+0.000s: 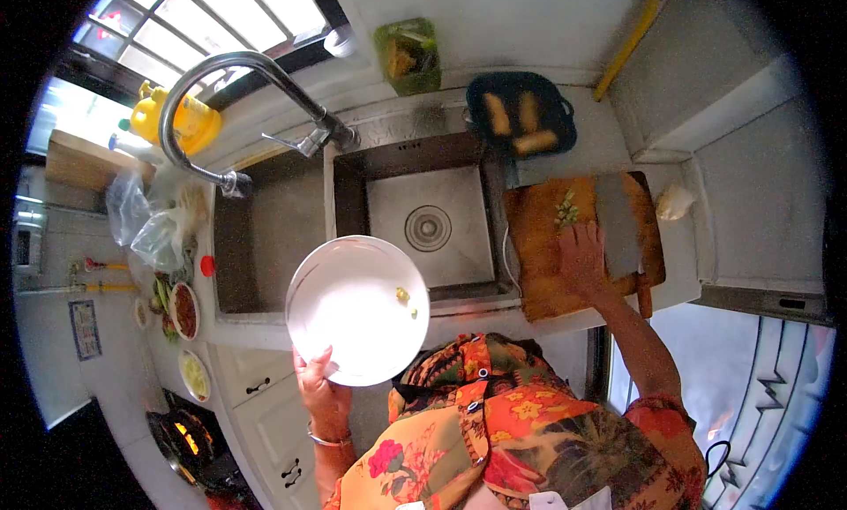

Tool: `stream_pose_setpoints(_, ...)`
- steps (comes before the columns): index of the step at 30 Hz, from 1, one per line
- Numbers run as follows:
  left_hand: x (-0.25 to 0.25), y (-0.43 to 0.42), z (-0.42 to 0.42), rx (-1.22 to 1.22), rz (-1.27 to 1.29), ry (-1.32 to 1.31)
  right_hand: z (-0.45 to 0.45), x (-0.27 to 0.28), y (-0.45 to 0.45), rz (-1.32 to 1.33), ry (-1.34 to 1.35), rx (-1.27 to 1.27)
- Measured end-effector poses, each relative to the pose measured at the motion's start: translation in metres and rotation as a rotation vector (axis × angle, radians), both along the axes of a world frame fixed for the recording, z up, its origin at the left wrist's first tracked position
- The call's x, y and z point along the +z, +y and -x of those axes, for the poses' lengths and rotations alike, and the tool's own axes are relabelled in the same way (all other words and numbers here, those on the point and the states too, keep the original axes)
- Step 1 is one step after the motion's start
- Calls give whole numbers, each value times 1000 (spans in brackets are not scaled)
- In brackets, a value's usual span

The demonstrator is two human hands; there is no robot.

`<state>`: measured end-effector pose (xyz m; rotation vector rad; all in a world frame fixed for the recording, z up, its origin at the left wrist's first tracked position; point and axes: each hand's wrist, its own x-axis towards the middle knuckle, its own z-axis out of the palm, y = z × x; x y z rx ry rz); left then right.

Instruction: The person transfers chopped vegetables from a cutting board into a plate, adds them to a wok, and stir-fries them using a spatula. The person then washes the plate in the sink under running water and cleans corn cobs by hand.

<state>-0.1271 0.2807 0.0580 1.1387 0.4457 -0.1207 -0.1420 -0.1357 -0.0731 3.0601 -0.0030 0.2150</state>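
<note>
My left hand (322,395) grips the rim of a white plate (353,289), thumb on top, and holds it in front of the sink. A few small yellow-green pieces (403,295) lie at the plate's right side. On the wooden cutting board (538,281), my right hand (582,258) rests palm down with its fingers stretched out. Just beyond its fingertips is a small heap of chopped green pieces (566,210). A cleaver (619,223) lies flat on the board to the right of this hand, its wooden handle towards me.
Behind the board stands a dark blue basin (483,91) with several long pale-brown pieces. The double sink (428,188) has a tall curved faucet (256,60). A green container (408,56) is at the back. Dishes of food (184,311) and a wok (181,439) are on the left.
</note>
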Motion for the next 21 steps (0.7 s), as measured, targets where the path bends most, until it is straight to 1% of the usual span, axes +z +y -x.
stream_pose_setpoints(1,3,-8,-2,-2,2,-9,-8,-7,-9,-48,-21,40)
stream_pose_setpoints(3,9,-30,-10,-82,95,-16,-23,-20,-21,-98,-47,75)
stream_pose_setpoints(5,7,-42,-13,-108,94,-16,-43,-21,-21,-168,-258,179)
stream_pose_setpoints(6,10,-47,-13,-128,90,3,-48,-10,-18,-169,-256,173)
stream_pose_setpoints(8,6,-62,-15,-154,94,-20,-61,9,-16,-138,-159,118)
stream_pose_setpoints(9,6,-69,-15,-173,90,-13,-60,7,-17,-132,-166,112)
stream_pose_setpoints(11,1,-82,-20,-221,65,-10,-59,-14,-23,-210,-135,17)
stream_pose_setpoints(12,0,-89,-22,-230,69,-15,-56,-28,-28,-204,-141,9)
stream_pose_setpoints(13,2,-97,-25,-253,85,11,-51,-44,-31,-153,-99,41)
stream_pose_setpoints(14,2,-104,-26,-278,107,27,-44,-52,-34,-96,-66,73)
stream_pose_setpoints(15,0,-112,-27,-259,112,66,-37,-51,-34,-94,-69,67)
stream_pose_setpoints(18,-19,-128,-35,-331,113,58,-22,-38,-29,-123,-28,90)
stream_pose_setpoints(20,-31,-141,-39,-329,150,48,-16,-20,-30,-210,0,79)
stream_pose_setpoints(21,-34,-148,-42,-353,143,80,-14,-10,-34,-207,1,79)
